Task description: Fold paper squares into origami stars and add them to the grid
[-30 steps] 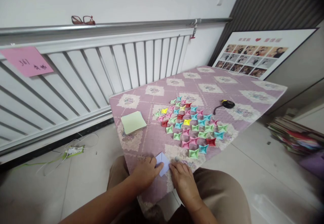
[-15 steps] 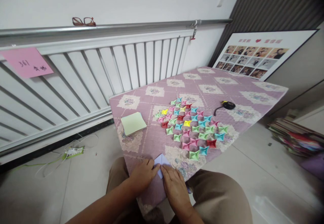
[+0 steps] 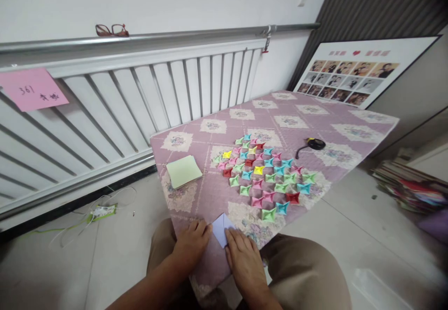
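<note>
Left hand (image 3: 193, 242): drawn back from the middle of the purple paper (image 3: 219, 230) to its left corner; whether the fingers pinch it, cannot tell.
Right hand (image 3: 245, 256): fingers together, flat on its right side.
Purple paper: on the tablecloth (image 3: 210, 198), between both hands.

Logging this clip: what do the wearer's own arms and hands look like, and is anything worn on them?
Both the left hand and the right hand are ungloved, with no ring or watch that I can make out. The forearms are bare as far as the picture shows, with no sleeve, cable or marking visible. Brown trousers cover the legs.
</note>
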Demonstrator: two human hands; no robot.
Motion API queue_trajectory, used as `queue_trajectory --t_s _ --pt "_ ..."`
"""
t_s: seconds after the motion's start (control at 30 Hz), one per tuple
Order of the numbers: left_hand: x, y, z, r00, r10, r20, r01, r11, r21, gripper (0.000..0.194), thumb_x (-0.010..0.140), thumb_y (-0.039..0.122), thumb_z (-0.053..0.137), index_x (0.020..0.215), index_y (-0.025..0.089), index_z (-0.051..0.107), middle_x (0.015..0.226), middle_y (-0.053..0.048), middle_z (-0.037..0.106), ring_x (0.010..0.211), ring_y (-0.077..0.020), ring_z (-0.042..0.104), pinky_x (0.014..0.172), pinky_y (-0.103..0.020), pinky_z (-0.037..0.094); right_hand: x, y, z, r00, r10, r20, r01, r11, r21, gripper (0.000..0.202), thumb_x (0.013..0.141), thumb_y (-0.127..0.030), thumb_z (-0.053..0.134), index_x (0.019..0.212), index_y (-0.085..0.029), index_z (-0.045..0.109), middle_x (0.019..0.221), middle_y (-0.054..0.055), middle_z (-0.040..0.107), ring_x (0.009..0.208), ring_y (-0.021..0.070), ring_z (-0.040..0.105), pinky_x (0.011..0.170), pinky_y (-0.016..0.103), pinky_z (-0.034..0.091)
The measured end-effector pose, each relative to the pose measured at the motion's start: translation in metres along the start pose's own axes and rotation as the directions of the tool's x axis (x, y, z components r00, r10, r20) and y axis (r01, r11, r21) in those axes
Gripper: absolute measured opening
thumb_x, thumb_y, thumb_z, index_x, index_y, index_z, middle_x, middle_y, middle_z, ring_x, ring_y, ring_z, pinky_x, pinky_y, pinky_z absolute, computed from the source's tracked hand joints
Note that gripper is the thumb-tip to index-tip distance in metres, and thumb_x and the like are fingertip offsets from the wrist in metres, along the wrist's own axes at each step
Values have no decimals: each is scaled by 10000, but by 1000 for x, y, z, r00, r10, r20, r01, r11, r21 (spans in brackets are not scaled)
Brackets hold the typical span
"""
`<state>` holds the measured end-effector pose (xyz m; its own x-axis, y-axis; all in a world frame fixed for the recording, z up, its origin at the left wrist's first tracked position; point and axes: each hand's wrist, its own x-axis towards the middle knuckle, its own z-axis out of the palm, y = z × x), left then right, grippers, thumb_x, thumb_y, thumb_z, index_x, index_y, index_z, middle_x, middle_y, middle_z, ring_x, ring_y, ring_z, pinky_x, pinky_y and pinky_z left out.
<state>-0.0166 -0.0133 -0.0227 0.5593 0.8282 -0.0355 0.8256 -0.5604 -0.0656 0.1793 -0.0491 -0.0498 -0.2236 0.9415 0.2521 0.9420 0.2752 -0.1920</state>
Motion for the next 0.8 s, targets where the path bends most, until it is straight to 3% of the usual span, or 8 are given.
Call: queue_trajectory --t_s 0.27,0.8 --pt "0 1 -2 999 -30 18 30 999 -18 361 930 159 448 1286 206 475 1187 -110 552 1001 -244 535 799 -379 478 -6 13 -5 999 -7 -31 7 1000 -2 329 903 -292 497 1222 -278 576 1211 27 644 1098 238 559 906 402 385" --pt "-1 -1 3 999 -31 30 33 998 -50 382 932 185 461 1311 218 442 1212 -104 529 1029 -254 509 810 -389 454 -13 15 3 996 -1 -93 -2 999 -32 336 887 -228 478 1207 -224 581 1219 54 632 1112 259 540 940 418 363"
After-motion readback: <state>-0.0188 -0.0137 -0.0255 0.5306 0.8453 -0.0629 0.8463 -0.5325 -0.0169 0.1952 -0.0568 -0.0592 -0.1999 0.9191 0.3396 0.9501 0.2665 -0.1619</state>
